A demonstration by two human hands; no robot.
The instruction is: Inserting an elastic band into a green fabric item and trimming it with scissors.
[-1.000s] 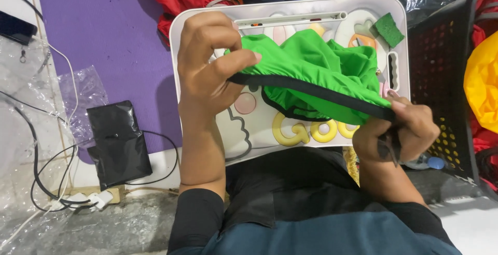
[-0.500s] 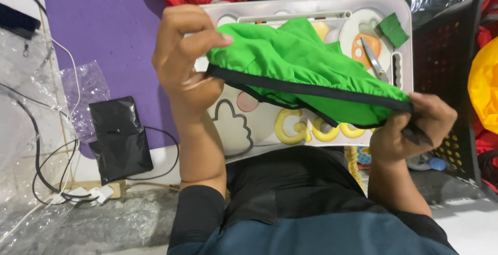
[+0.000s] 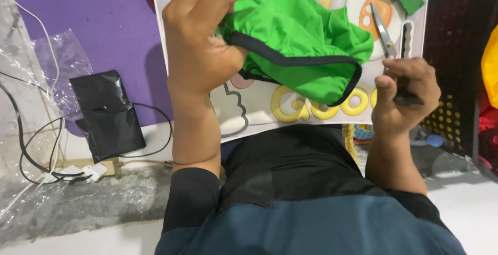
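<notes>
The green garment [image 3: 306, 47] covers much of the white tray [image 3: 249, 115], whose top runs off the frame, the left hand's [image 3: 199, 47] fingertips are buried in the cloth, and the scissors [image 3: 386, 40] handles vanish inside the right hand [image 3: 402, 97].

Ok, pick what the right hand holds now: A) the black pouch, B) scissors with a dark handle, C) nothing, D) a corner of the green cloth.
B: the right hand is closed on the dark handle of the scissors, blades pointing up, apart from the green cloth, which the left hand bunches.
</notes>
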